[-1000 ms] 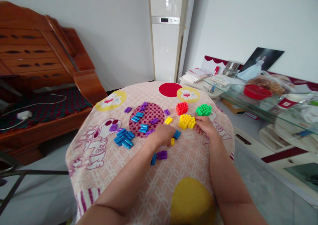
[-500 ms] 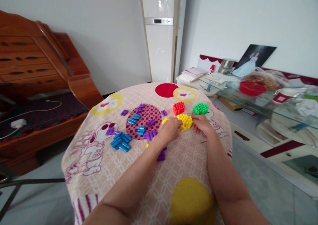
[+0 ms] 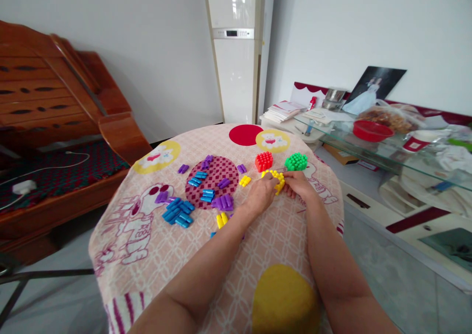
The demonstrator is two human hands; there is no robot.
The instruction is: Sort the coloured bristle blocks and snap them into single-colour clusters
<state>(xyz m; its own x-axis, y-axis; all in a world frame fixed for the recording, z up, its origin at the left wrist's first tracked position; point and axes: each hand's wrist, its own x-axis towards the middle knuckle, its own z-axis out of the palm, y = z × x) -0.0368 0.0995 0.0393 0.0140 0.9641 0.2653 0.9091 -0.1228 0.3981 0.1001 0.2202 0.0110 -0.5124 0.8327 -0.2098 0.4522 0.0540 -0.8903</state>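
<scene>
The head view shows two bare hands close together, over the right part of a round table with a pink cloth (image 3: 265,248). Between them is the yellow block (image 3: 280,180), a bunch of small bumpy bits, sitting on the cloth. The left hand (image 3: 262,195) bends its fingers over the top and left side of the block; one cannot tell if it is pinching a piece. The right hand (image 3: 299,184) is curled, touching the block's right side, and its grip is partly hidden, so one cannot tell how tight it is.

Behind the yellow block, the red block (image 3: 264,161) is just beside it on the left, and the green block (image 3: 296,161) is just behind the right hand. This makes a tight spot at the back. A small yellow piece (image 3: 245,180) lies near the left hand, and a big purple piece (image 3: 223,203) lies farther left. Another yellow piece (image 3: 221,220) is right by the left forearm. The blue pile (image 3: 178,212) is well apart from both hands.

There is wide room between the two forearms, down to the near side. The table's right edge is near the right hand, with the glass shelf (image 3: 391,150) past it. The left edge is far from both hands, toward the wooden bench (image 3: 120,135)
</scene>
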